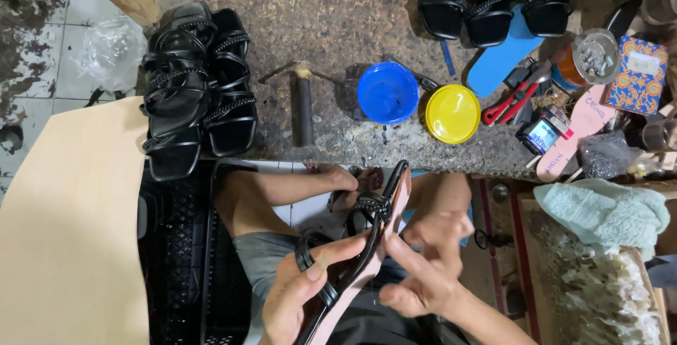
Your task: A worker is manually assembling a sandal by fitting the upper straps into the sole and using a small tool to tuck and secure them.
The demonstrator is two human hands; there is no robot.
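a view from above of a seated person's lap. the left hand (296, 296) is closed around the heel end of a black strappy sandal (363, 246) with a pinkish sole, thumb across the top and one loop strap near the fingers. the sandal sits tilted on its edge over the person's knees, toe pointing up toward the worktop (338, 14), below its near edge and not touching it. the right hand (423, 274) is loosely curled, blurred, with its fingertips against the sole edge at mid-length; it is not gripping anything.

judging from this, the work goes best if the left hand keeps the heel steady while the right fingertips press evenly along the sole edge, without bending the thin straps near the braided knot.

room for moving: open space lies between the knees. to the person's left, a black plastic crate (187, 260) and a pale board (70, 232) crowd the elbow. to the right, a box of whitish scraps (599, 281) with a pale green cloth (606, 207) sits close. on the worktop just ahead stand a blue tub (387, 93), a yellow lid (452, 113), a small dark hammer (303, 105) and a stack of finished black sandals (194, 84) overhanging its near edge.
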